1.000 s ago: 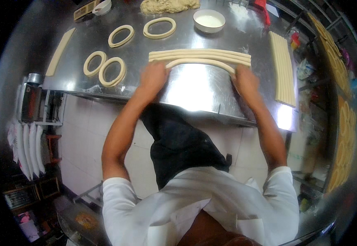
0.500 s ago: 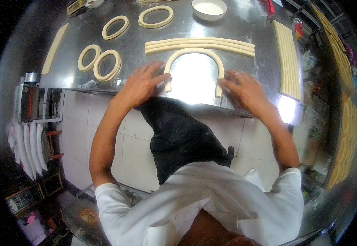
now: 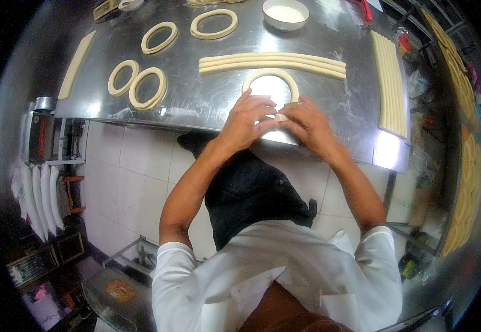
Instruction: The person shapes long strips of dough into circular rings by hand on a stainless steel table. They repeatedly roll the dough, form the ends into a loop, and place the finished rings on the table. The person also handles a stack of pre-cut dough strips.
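Dough loop [image 3: 271, 72] beside dough strips [image 3: 273, 60].

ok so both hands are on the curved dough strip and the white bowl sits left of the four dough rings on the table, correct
Not left: in the head view the white bowl sits right of the four dough rings; the left hand and right hand are on the curved dough strip.
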Tool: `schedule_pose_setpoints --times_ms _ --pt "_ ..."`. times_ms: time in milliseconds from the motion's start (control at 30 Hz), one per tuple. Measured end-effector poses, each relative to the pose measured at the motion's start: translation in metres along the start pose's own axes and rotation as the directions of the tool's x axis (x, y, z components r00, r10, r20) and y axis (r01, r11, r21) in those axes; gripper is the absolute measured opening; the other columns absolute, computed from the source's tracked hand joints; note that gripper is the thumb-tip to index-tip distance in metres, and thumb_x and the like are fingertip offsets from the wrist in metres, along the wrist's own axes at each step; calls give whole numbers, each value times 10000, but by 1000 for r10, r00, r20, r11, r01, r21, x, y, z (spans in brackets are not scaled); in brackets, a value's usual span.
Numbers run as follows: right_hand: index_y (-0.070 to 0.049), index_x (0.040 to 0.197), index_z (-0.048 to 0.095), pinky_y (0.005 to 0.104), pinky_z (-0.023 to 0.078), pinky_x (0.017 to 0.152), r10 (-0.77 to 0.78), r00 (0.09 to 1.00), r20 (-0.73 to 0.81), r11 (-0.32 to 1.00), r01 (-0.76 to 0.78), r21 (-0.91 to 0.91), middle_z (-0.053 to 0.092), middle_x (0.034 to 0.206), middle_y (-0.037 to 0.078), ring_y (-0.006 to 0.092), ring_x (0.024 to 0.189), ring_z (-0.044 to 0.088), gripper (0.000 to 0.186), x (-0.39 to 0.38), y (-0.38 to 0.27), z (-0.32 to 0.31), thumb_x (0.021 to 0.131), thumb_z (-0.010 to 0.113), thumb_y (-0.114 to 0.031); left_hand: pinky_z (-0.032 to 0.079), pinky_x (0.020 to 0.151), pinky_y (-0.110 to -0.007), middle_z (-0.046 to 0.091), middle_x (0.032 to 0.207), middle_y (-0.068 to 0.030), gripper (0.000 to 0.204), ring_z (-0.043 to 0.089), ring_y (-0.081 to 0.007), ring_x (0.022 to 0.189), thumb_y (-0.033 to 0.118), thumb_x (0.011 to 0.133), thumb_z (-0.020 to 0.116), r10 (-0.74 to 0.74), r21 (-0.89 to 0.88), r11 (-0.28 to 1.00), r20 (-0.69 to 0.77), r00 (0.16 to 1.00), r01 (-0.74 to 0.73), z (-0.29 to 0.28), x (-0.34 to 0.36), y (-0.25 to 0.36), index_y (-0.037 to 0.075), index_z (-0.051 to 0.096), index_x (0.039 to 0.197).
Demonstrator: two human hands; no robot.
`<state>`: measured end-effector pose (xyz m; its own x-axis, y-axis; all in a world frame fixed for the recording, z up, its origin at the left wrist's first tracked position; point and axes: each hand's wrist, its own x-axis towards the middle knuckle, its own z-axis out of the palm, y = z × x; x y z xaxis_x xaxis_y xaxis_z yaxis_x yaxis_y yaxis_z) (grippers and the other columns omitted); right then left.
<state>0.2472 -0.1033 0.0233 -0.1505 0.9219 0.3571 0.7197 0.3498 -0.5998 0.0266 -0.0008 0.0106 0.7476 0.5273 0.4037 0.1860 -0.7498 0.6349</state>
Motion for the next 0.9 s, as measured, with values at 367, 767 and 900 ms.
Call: schedule_pose_setpoints --times_ms 367,767,900 --pt "-88 1131 736 565 363 1189 -85 994 63 948 101 -302 736 1203 73 300 1166 670 257 4 0 -4 950 731 -270 471 1095 -511 712 1152 -99 326 656 -324 1159 171 840 836 111 278 942 267 957 -186 -29 12 -3 65 741 1134" --pt "-82 1116 708 569 314 1223 -101 995 10 989 102 -106 713 1191 82 283 1185 653 278 4 -6 5 896 779 -237 541 915 -403 698 1010 -109 191 674 -307 973 136 927 762 -2 -40 999 193 981 10 -30 13 -4 30 742 1085" --pt "-68 1096 723 561 313 1231 -86 992 90 978 101 -181 687 1278 111 286 1266 612 228 2 -5 -8 919 740 -211 509 1067 -473 698 993 -115 166 680 -324 985 104 928 741 55 246 966 114 992 -82 -16 8 4 41 750 1082"
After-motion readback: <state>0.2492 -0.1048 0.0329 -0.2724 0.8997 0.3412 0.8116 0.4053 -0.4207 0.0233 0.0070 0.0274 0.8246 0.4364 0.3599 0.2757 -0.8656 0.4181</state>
